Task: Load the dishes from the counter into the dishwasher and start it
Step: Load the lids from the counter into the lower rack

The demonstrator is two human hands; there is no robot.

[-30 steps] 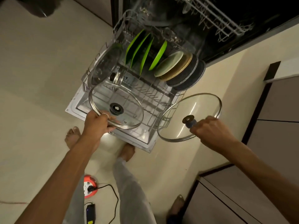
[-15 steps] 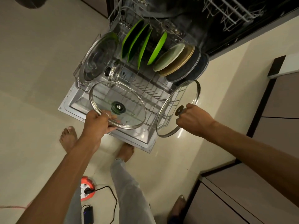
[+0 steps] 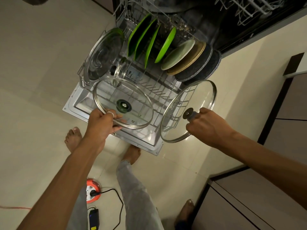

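Dishwasher open, door folded down flat. Lower rack pulled out over door. Rack holds large glass lid upright at left, four green plates on edge, pale, tan and dark plates stacked at right. Left hand clamped on rim of glass lid, held near flat above rack front. Right hand closed on knob of second glass lid, tilted on edge beside rack's right side.

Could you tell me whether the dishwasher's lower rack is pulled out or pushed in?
Pulled out: the lower rack sits over the open door, its green plates exposed outside the dark dishwasher.
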